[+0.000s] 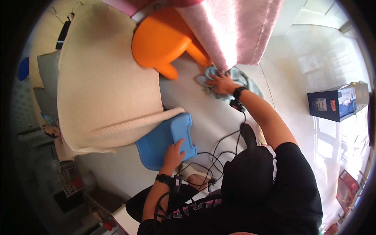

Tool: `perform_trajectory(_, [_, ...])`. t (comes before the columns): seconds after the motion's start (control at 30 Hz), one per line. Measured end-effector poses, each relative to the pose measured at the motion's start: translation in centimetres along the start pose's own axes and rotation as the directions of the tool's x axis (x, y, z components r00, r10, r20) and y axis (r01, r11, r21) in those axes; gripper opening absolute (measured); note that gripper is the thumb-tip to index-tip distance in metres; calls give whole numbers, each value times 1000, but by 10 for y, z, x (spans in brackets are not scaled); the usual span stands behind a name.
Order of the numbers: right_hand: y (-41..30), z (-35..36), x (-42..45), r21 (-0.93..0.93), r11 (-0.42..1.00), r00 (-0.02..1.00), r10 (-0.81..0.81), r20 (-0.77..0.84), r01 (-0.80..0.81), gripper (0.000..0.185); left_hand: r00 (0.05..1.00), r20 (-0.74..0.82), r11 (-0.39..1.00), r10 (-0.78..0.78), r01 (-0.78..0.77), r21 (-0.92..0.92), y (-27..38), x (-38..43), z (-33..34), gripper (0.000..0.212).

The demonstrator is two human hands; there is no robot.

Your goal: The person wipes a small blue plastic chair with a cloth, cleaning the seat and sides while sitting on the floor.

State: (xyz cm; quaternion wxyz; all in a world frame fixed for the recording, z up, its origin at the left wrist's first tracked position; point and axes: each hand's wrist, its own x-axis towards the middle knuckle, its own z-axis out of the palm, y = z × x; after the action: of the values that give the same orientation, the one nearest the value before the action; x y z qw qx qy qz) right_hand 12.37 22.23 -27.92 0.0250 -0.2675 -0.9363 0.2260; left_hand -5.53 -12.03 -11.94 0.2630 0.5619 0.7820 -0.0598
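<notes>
My right hand (222, 83) presses with spread fingers on a crumpled grey-blue cloth (249, 80) on the floor. Right behind the cloth hangs a pink fabric cover (246, 35), its lower corner close to my fingers. An orange plastic stool (164, 38) stands left of the cloth, one of its legs almost at the cloth's edge. My left hand (174, 154) holds the edge of a blue plastic chair (155, 147), its thumb and fingers around the backrest. The chair sits against a table covered by a cream tablecloth (111, 79).
Black cables (217, 155) run from my wrist straps across the pale tiled floor (202, 123), near my feet. A dark blue gift box (326, 102) stands to the right. Red bags (348, 188) lie at lower right. A grey chair (48, 70) is beyond the table.
</notes>
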Motion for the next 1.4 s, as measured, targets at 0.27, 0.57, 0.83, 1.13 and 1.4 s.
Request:
perform_trajectory(0.27, [-68,35,-61,-91,855,852,-488,191,511,52,997,56,996,-55,59,-73,9,5,-11,57])
perform_trajectory(0.57, [-91,52,-196,324,456,329,-866,376,829,52,998,4,993,-56,56,-102,1,-1,-3,56])
perform_trajectory(0.83, [-48,-6,-115,633,753,947,-307,96,180,54,997,8,997,-74,74,16,13,-5,-13,54])
perform_trajectory(1.13, [-46,-5,-15,374,927,996,29,-85,5,37,998,45,994,-45,40,104,-6,-28,-1,53])
perform_trajectory(1.4, [-90,82,51,400,902,978,-99,-182,166,30,998,47,996,-47,42,84,-8,-24,3,52])
